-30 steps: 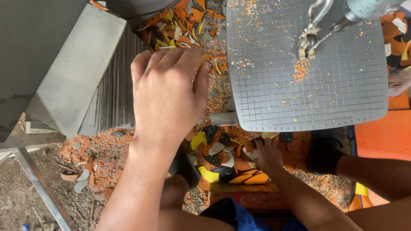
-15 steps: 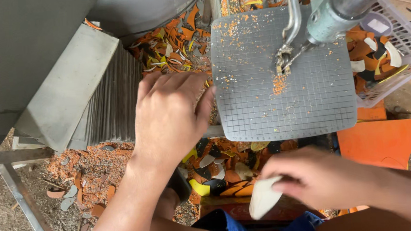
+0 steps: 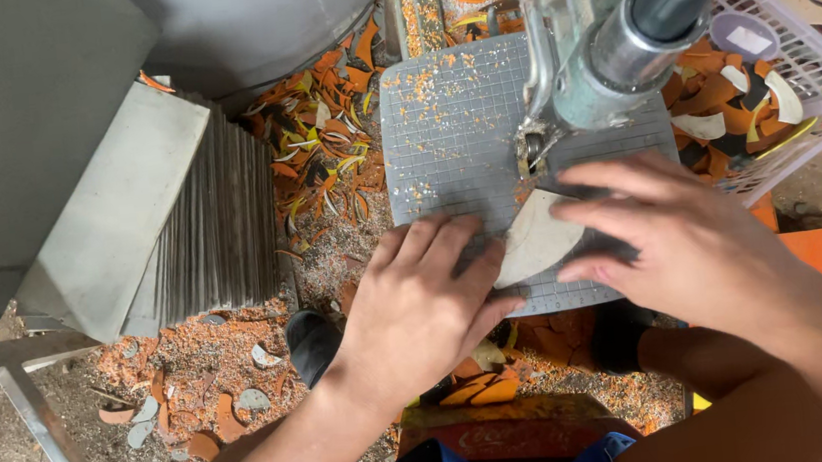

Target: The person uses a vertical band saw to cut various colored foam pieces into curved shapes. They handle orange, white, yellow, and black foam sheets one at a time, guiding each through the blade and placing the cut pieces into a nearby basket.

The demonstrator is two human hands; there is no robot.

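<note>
two hands press a pale curved piece (image 3: 535,237) flat on the gridded saw table (image 3: 463,146), just below the blade (image 3: 532,152). the left hand (image 3: 428,305) lies fingers spread at the piece's left edge; the right hand (image 3: 678,235) covers its right side, fingers stretched over it. the hands sit close together, not gripping. a basket (image 3: 818,71) of offcuts stands right; stacked grey sheets (image 3: 199,221) lean left.
</note>
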